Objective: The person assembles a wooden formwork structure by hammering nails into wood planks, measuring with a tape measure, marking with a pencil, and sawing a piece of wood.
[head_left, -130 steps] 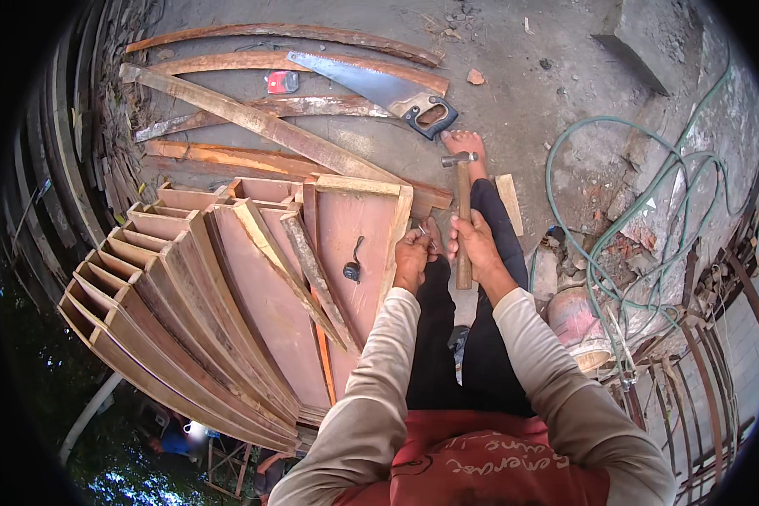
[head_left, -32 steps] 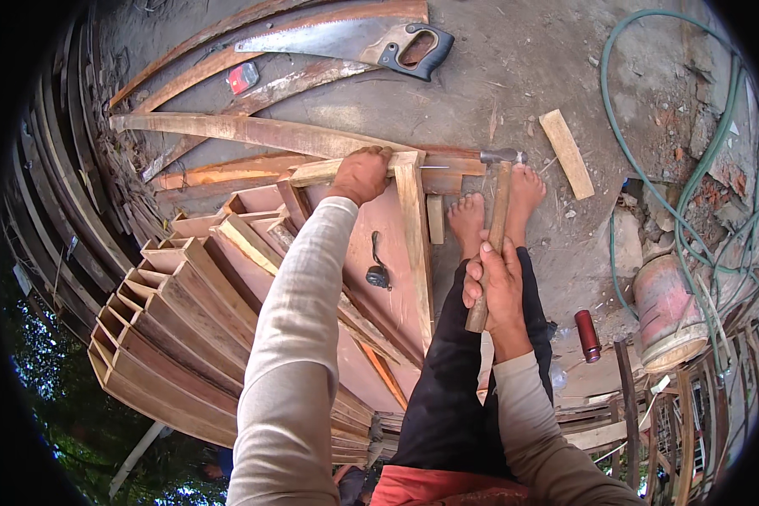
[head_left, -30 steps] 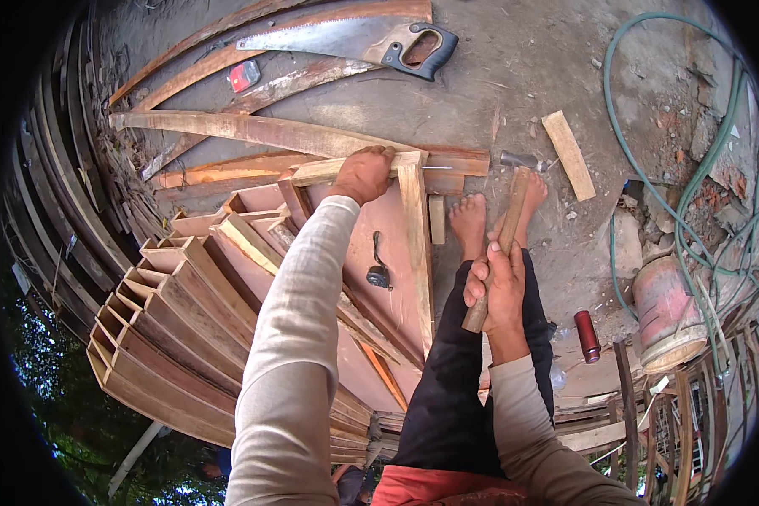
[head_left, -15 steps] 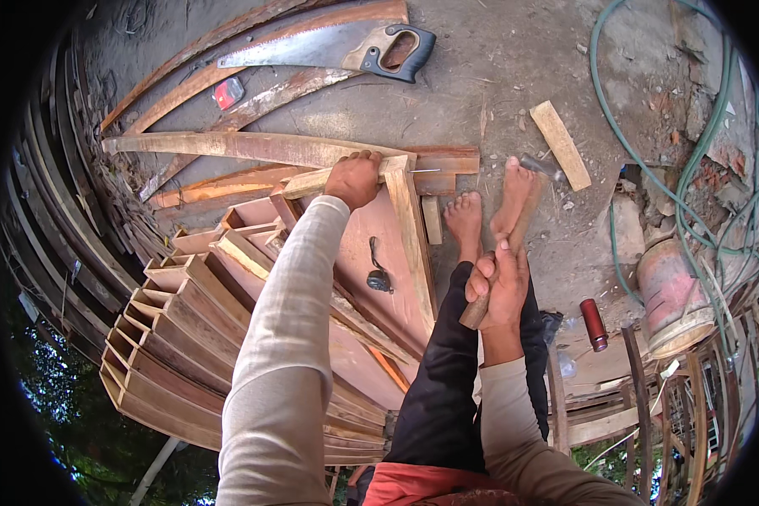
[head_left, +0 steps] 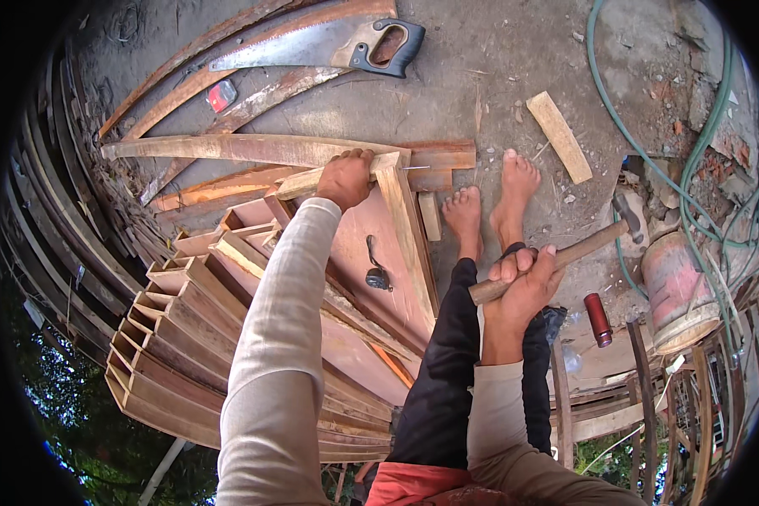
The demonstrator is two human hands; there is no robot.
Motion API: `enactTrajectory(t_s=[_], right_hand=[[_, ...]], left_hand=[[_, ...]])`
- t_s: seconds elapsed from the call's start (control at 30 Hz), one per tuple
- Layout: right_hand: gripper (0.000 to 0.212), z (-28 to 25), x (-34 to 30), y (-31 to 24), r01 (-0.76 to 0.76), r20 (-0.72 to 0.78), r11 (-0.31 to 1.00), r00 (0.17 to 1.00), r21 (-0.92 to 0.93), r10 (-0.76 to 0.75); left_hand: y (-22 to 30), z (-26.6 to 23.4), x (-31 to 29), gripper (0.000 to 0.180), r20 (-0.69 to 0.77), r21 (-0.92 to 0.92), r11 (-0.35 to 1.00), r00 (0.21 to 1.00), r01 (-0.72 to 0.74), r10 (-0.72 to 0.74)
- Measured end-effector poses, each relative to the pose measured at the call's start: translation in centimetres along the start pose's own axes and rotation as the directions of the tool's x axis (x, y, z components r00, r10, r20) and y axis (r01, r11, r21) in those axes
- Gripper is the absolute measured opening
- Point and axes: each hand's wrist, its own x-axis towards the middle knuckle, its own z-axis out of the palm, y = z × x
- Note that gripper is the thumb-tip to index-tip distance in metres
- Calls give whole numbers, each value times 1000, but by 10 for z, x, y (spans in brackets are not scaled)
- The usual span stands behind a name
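My left hand [head_left: 345,178] is closed around a short wooden block [head_left: 304,183], pressing its end against the corner of a wooden frame piece [head_left: 406,228]. From that piece's outer side a nail [head_left: 417,168] sticks out, only part of its length sunk in. My right hand [head_left: 519,291] grips a hammer [head_left: 593,243] by its wooden handle, with the metal head out to the right, apart from the nail. Inside the frame, a black tape measure [head_left: 378,277] lies on a plywood panel [head_left: 378,228].
A handsaw [head_left: 320,44] rests on boards at the back, near a small red-and-clear case [head_left: 222,96]. Beyond my bare feet lies a loose wood offcut [head_left: 559,137]. A green hose [head_left: 641,148], a stained bucket [head_left: 679,287] and a red cylinder [head_left: 598,320] are at right.
My right hand has turned the hammer outward, its head swinging right from near my foot toward the bucket. My left hand keeps its hold on the block.
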Motion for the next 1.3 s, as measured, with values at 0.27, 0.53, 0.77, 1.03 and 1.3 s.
enactTrajectory(t_s=[0.27,0.53,0.77,1.03,1.3], right_hand=[[16,15,-21,7,-363,148,829,876,-426,460],[21,1,-40,44,-536,62,487,626,-689,777],[20,2,-6,21,-215,59,945,970,-245,236],[19,0,-5,8,-261,118,854,931,-449,347],[21,11,-32,39,-599,38,485,604,-637,796]], left_hand=[[2,0,-5,46,53,-13,998,997,64,-63],[-1,0,-8,46,78,-38,997,995,69,-66],[6,-7,0,47,66,-14,999,997,51,-50],[-5,8,-7,50,-23,-36,999,999,35,-36],[-14,3,-6,40,-26,-37,998,998,49,-50]])
